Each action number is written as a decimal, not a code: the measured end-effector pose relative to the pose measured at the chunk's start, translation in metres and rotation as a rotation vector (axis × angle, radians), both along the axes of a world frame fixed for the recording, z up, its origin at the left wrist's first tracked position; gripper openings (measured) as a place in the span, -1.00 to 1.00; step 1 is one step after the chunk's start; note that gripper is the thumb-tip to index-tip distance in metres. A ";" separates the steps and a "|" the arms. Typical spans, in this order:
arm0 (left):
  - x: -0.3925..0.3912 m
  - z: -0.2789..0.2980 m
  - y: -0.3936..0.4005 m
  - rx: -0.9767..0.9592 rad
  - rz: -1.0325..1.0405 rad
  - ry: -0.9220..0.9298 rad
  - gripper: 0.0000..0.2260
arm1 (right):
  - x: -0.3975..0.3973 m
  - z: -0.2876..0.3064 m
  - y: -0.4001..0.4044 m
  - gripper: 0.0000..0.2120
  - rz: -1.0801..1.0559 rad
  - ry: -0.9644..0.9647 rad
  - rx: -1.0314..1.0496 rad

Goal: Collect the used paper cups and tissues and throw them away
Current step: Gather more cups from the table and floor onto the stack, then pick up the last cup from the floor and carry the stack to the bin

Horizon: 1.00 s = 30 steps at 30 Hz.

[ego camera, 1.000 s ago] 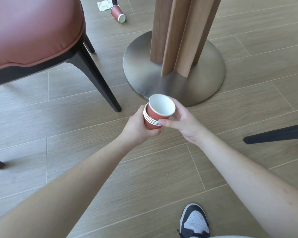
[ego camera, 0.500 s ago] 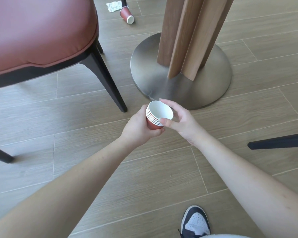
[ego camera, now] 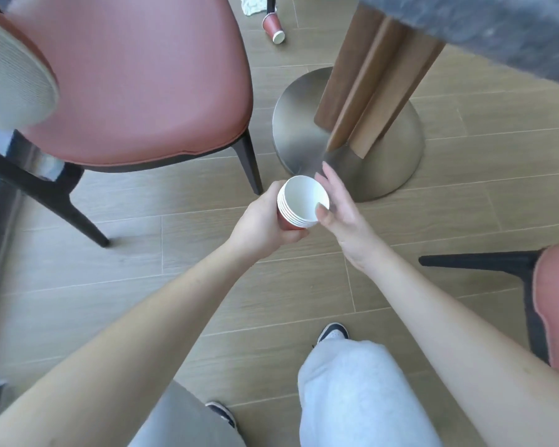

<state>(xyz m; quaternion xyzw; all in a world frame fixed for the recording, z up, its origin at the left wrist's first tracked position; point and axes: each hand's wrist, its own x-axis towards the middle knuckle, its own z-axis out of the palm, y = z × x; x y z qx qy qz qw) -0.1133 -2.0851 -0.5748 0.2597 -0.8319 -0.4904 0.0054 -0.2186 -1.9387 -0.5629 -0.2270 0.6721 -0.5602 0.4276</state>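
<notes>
Nested paper cups (ego camera: 299, 204), round-rimmed, in left hand (ego camera: 262, 224).

There is no text, label, brand, number or sign that can be read anywhere in the view. The stack of red paper cups (ego camera: 299, 206) shows only plain red walls and white rims where the left hand (ego camera: 261, 224) grips it. The single cup (ego camera: 273, 27) lying far beyond the grip is plain too, as far as one can tell at that size.
</notes>
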 end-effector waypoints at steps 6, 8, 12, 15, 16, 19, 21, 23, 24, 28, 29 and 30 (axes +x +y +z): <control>0.040 0.124 0.006 0.044 0.057 0.000 -0.27 | 0.043 0.132 0.004 0.09 -0.037 -0.037 -0.045; 0.053 0.163 0.011 0.058 0.073 -0.010 -0.30 | 0.058 0.173 0.006 0.09 -0.045 -0.035 -0.044; 0.082 0.236 0.023 0.066 0.104 -0.019 -0.35 | 0.088 0.245 0.014 0.01 -0.024 -0.028 -0.011; 0.095 0.295 0.019 0.053 0.096 0.025 -0.35 | 0.104 0.299 0.020 -0.06 -0.056 -0.015 -0.001; 0.099 0.314 0.017 0.037 0.083 0.039 -0.34 | 0.110 0.316 0.023 -0.07 -0.067 -0.014 -0.009; 0.110 0.364 0.016 0.012 0.045 0.070 -0.34 | 0.124 0.359 0.033 -0.09 -0.089 -0.032 -0.036; 0.120 0.393 0.019 0.020 0.008 0.091 -0.36 | 0.139 0.384 0.042 -0.09 -0.119 -0.028 -0.050; 0.130 0.421 0.027 0.053 -0.039 0.116 -0.34 | 0.156 0.407 0.052 -0.11 -0.171 -0.021 -0.073; 0.137 0.433 0.034 0.072 -0.063 0.125 -0.33 | 0.166 0.416 0.059 -0.13 -0.204 -0.023 -0.089; 0.161 0.472 0.068 0.103 -0.149 0.141 -0.30 | 0.200 0.443 0.090 -0.19 -0.330 0.003 -0.141; 0.164 0.478 0.077 0.109 -0.174 0.144 -0.31 | 0.207 0.450 0.100 -0.23 -0.366 0.003 -0.146; 0.166 0.485 0.087 0.112 -0.207 0.149 -0.32 | 0.212 0.457 0.110 -0.27 -0.401 0.008 -0.147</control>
